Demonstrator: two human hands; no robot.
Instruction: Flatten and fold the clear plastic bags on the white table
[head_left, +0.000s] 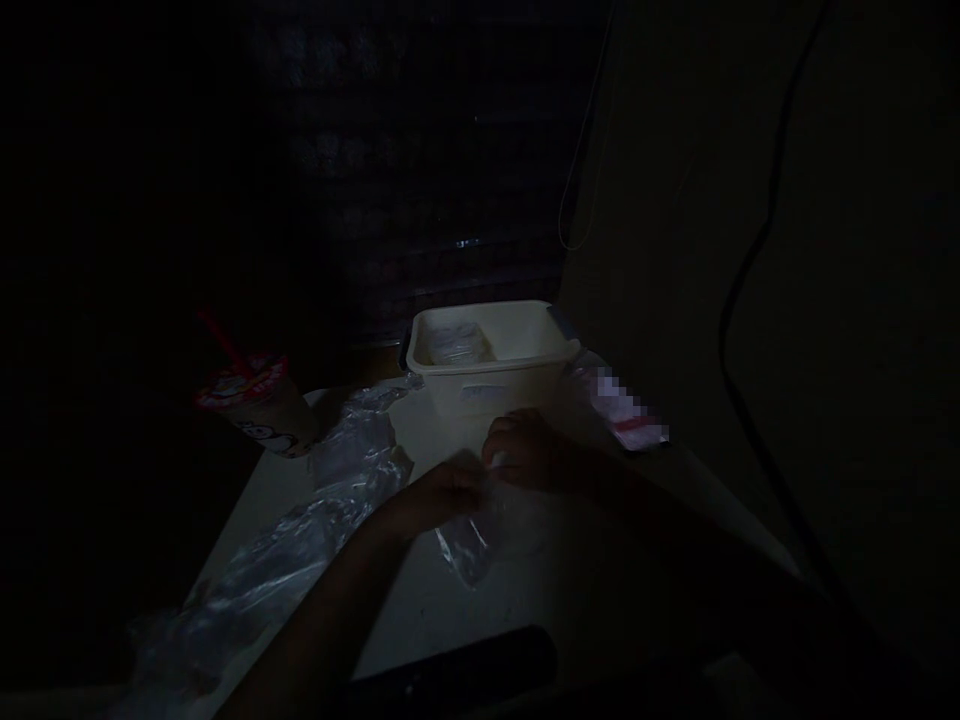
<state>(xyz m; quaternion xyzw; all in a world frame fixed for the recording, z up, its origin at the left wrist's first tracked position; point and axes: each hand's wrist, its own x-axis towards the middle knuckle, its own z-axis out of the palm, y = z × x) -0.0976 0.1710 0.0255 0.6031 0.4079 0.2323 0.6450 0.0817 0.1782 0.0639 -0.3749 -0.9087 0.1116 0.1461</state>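
The scene is very dim. My left hand point(448, 492) and my right hand point(529, 455) meet over the white table, just in front of a white plastic bin point(495, 385). Closed fingers of both hands grip a clear plastic bag point(466, 552), whose shiny lower end hangs toward me below the left hand. Something pale shows at my right fingertips, too dark to name. Inside the bin, on its left side, lies a clear plastic-wrapped bundle point(457, 342). More clear plastic bags point(322, 530) are strewn beside my left forearm.
A cup point(274, 425) with a red patterned lid and red straw stands at the table's left edge. Right of the bin lies a partly blurred pink-and-white item point(630, 415). A long dark object point(465, 668) lies at the near edge. A black cord point(731, 300) hangs at right.
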